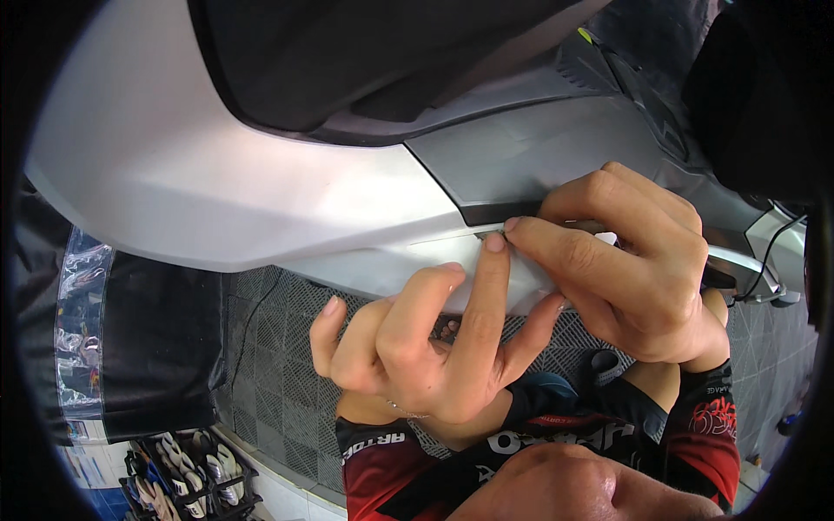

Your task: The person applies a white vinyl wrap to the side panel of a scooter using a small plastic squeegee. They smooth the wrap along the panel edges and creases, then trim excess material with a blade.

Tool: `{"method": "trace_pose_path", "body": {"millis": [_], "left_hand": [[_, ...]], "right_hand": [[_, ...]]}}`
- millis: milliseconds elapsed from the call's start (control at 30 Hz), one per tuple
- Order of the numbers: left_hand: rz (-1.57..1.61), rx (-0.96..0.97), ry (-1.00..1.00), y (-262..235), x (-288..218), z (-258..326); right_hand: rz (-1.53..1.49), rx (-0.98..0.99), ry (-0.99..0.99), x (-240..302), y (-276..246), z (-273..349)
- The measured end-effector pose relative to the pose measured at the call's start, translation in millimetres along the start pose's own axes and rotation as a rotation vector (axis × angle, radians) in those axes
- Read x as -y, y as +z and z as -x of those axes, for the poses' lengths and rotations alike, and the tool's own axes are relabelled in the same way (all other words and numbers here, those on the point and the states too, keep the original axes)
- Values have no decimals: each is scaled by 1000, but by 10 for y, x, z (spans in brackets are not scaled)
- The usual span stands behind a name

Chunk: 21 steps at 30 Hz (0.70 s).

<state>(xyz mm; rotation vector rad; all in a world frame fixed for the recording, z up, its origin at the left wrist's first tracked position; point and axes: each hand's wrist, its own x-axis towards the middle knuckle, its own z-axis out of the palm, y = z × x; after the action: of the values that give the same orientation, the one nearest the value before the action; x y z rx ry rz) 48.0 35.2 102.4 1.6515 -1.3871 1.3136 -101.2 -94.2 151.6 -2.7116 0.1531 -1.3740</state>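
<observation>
Both my hands meet at the seam of a silver-white vehicle body panel (339,187), where a grey panel (521,143) begins. My left hand (434,347) has its fingers spread, and its index fingertip presses on the seam beside a small dark spot. From the right comes my right hand (638,269), its index finger reaching to the same spot, so the two tips nearly touch. Its other fingers are bent but apart; its thumb is mostly hidden. A small white patch (605,237) shows between its fingers; I cannot tell whether it is part of the panel.
Below the panel lies a dark floor of grid tiles (278,373) with a thin black cable (252,317) on it. A black rack with several pale items (195,473) stands at lower left, near a black sheet with a clear strip (82,321). Dark parts of the vehicle overhang above.
</observation>
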Motion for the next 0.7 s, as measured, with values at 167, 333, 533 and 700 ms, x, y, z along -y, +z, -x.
{"method": "trace_pose_path", "body": {"millis": [167, 333, 533, 700], "left_hand": [[-5, 17, 4, -25, 26, -11], [15, 60, 51, -50, 38, -6], [128, 28, -40, 93, -80, 21], [117, 77, 4, 113, -72, 12]], "right_hand": [[12, 7, -2, 14, 2, -32], [46, 45, 40, 85, -63, -34], [105, -6, 159, 67, -203, 48], [76, -68, 276, -26, -289, 212]]}}
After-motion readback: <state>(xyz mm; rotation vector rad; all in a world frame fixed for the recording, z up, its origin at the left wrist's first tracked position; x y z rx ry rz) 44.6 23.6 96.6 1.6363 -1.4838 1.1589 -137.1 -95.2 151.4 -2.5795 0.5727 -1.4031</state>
